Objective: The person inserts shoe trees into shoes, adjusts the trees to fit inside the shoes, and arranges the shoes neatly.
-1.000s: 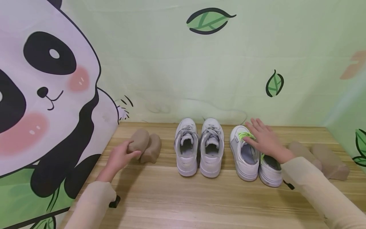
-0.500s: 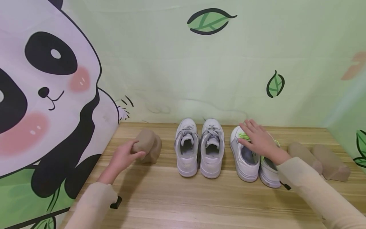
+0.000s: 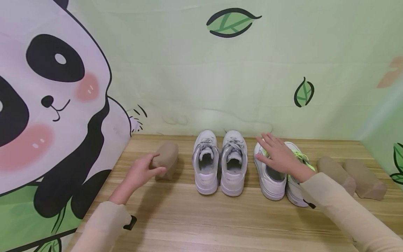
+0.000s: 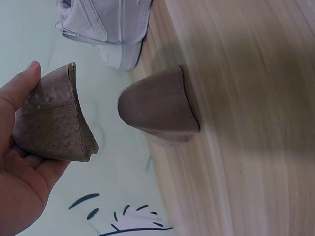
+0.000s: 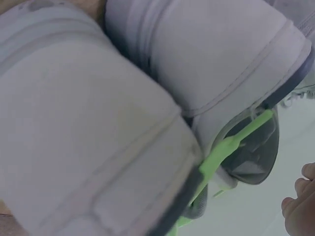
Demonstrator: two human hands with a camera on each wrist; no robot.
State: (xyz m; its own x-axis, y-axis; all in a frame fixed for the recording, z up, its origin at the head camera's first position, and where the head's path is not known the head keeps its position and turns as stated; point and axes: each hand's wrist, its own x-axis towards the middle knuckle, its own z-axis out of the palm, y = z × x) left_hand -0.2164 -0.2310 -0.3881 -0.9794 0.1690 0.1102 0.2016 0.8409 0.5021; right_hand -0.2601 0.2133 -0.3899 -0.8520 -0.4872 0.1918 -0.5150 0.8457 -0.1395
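Over the left part of the worktop (image 3: 204,227), the left hand (image 3: 140,175) holds a brown moulded block (image 4: 51,115) between thumb and fingers, parted only as far as the block's own width. The left wrist view shows the grip at one end, so the broad edge juts away from the palm; that hold seems suited to keeping the far end free. The block is apart from a second brown block (image 4: 157,98), which rests on the worktop and is partly hidden behind it in the head view.

The right hand (image 3: 278,155) holds nothing: its fingers are straight and slightly parted, the thumb set away, over the green-laced white shoes (image 3: 272,190). In the right wrist view the visible fingertips stand clear of them; whether the palm touches one, I cannot tell.

Between the two hands, the grey-laced white shoes (image 3: 233,185) sit side by side. Both pairs have toes towards the backdrop (image 3: 173,70) and heels towards the person, probably so that the shoe mouths face whoever works on them.

Farther right, two more brown blocks (image 3: 365,178) lie beside each other, perhaps parked there for the nearer pair. On the far left, a printed panda (image 3: 94,122) fills the backdrop.
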